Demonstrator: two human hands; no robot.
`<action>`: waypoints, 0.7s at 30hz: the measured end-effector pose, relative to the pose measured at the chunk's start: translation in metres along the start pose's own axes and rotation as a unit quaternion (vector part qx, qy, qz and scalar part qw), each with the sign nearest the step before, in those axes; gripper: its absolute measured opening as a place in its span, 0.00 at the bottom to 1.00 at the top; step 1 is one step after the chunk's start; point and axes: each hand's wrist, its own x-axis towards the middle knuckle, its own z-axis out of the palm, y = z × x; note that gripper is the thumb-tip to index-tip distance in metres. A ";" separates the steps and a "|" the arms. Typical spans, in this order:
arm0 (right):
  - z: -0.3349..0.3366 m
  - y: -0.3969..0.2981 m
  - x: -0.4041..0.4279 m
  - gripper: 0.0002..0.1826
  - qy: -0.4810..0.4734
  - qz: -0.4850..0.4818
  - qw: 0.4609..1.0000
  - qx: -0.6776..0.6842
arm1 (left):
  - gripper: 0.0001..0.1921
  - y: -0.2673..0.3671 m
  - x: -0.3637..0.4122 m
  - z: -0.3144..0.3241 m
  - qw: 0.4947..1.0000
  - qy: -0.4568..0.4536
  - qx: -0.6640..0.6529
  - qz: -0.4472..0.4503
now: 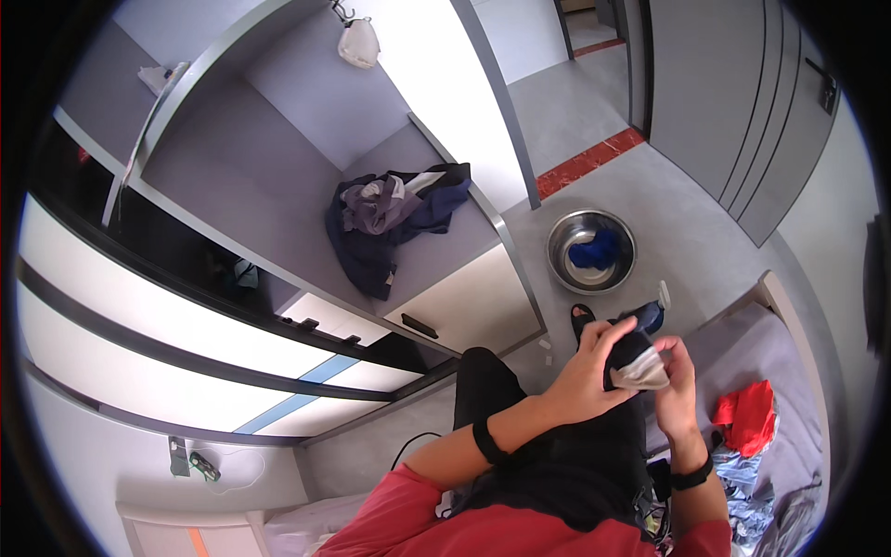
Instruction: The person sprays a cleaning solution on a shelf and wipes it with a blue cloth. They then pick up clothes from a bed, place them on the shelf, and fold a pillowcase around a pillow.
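Note:
A folded piece of cloth (642, 370), black with a white and beige part, is held up above my lap. My left hand (592, 376) grips it along its left side with the fingers spread over the dark fabric. On its right edge are the fingertips of my right hand (676, 390), pinching the pale end. Just beyond the cloth is a dark blue object (651, 317) with a white upright part, partly hidden by my hands. A steel basin (557, 268) farther out on the floor holds blue cloth (595, 249).
Dark blue and grey clothes (390, 216) lie heaped in the wardrobe compartment (271, 188) to the left. On the bed (738, 341) at right rest red cloth (748, 418) and denim (745, 508). A grey door (731, 90) stands beyond the basin. A white bag (359, 43) hangs above.

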 end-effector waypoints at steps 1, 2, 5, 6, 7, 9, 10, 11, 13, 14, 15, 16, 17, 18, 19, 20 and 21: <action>0.004 -0.007 -0.005 0.21 -0.039 -0.025 0.999 -0.009 | 0.43 0.001 0.004 -0.010 0.999 -0.044 -0.017 -0.006; 0.006 -0.015 -0.007 0.24 -0.080 -0.050 0.995 -0.020 | 0.42 0.000 0.009 -0.019 0.996 -0.086 -0.034 -0.011; -0.001 -0.042 -0.018 0.38 -0.061 -0.043 0.997 -0.035 | 0.37 0.003 0.031 -0.057 0.991 0.006 -0.101 -0.088; -0.003 -0.046 -0.023 0.40 -0.036 -0.046 0.997 -0.043 | 0.35 0.006 0.041 -0.076 0.964 0.064 -0.196 -0.168; -0.014 -0.045 -0.028 0.39 -0.014 -0.041 0.998 -0.048 | 0.35 0.006 0.058 -0.109 0.985 0.110 -0.090 -0.100; -0.044 -0.038 -0.039 0.30 0.023 -0.012 0.999 -0.048 | 0.27 0.021 0.097 -0.182 0.983 0.186 0.011 -0.001; -0.062 -0.031 -0.047 0.27 0.051 -0.005 0.997 -0.055 | 0.26 0.033 0.118 -0.213 0.967 0.234 -0.037 -0.096; -0.080 -0.024 -0.055 0.25 0.076 0.008 0.995 -0.069 | 0.30 0.050 0.132 -0.250 0.942 0.295 -0.006 -0.158; -0.103 -0.020 -0.073 0.22 0.127 0.048 0.985 -0.107 | 0.46 0.042 0.140 -0.342 0.911 0.363 -0.024 -0.195; -0.125 -0.008 -0.086 0.21 0.138 0.047 0.981 -0.131 | 0.51 0.030 0.141 -0.373 0.890 0.393 -0.063 -0.223; -0.138 -0.007 -0.100 0.22 0.167 0.062 0.973 -0.146 | 0.52 0.027 0.139 -0.374 0.888 0.413 -0.074 -0.186; -0.150 -0.007 -0.115 0.22 0.196 0.077 0.964 -0.160 | 0.53 0.026 0.135 -0.373 0.886 0.432 -0.084 -0.149; -0.167 0.001 -0.136 0.23 0.222 0.108 0.934 -0.259 | 0.54 0.026 0.136 -0.367 0.885 0.443 -0.094 -0.111; -0.186 0.011 -0.162 0.24 0.257 0.147 0.887 -0.354 | 0.51 0.027 0.139 -0.339 0.910 0.395 -0.095 -0.080; -0.202 0.023 -0.193 0.31 0.269 0.160 0.865 -0.393 | 0.47 0.031 0.134 -0.299 0.934 0.337 -0.105 -0.052; -0.213 0.030 -0.227 0.39 0.245 0.121 0.845 -0.459 | 0.43 0.021 0.119 -0.266 0.952 0.280 -0.109 -0.059; -0.230 0.042 -0.245 0.43 0.226 0.140 0.827 -0.495 | 0.39 0.016 0.105 -0.247 0.967 0.217 -0.115 -0.066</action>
